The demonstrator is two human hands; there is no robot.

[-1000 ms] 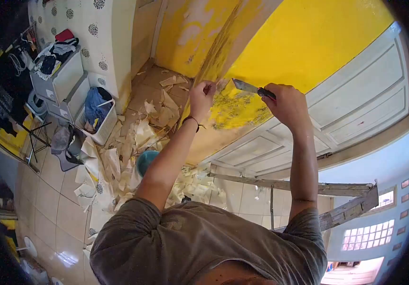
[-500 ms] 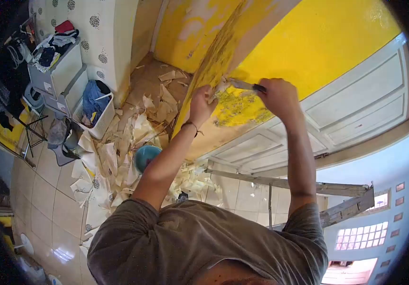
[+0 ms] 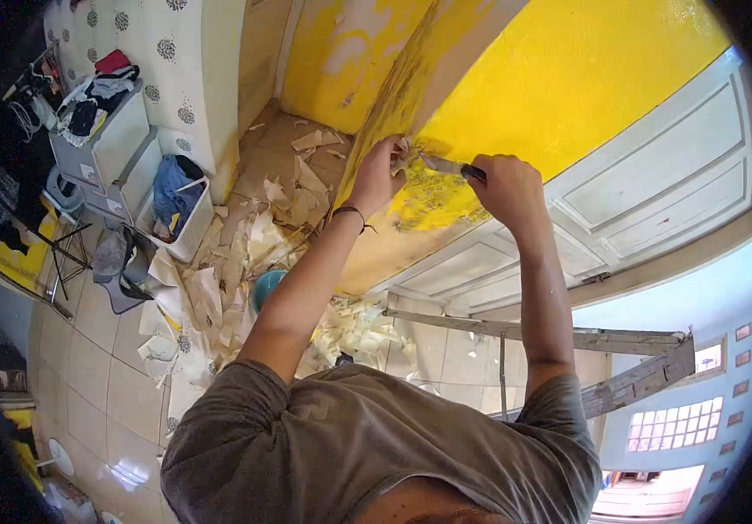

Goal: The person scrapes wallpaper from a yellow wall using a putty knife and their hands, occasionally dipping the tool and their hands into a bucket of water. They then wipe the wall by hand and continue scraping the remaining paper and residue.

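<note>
In the head view, my right hand (image 3: 510, 188) is closed around the dark handle of a scraper (image 3: 442, 165). Its metal blade points left, close to the edge of the yellow wall (image 3: 550, 96). My left hand (image 3: 377, 179) is bent at that wall edge, fingers closed on a crumpled scrap of peeled wallpaper (image 3: 402, 154). Below the blade lies a rough, dark-stained patch (image 3: 437, 196) of the wall. Part of the left fingers is hidden behind the back of the hand.
Torn wallpaper (image 3: 262, 236) litters the tiled floor around a teal bucket (image 3: 268, 288). A wooden ladder (image 3: 629, 384) stands at lower right, near a white panelled door (image 3: 655, 196). A white laundry basket (image 3: 188, 223) and drawers (image 3: 101, 162) with clothes stand at left.
The scraper blade has drawn back slightly to the right and downward from the wall edge. My left hand has moved up a little with the wallpaper scrap. The view has shifted slightly.
</note>
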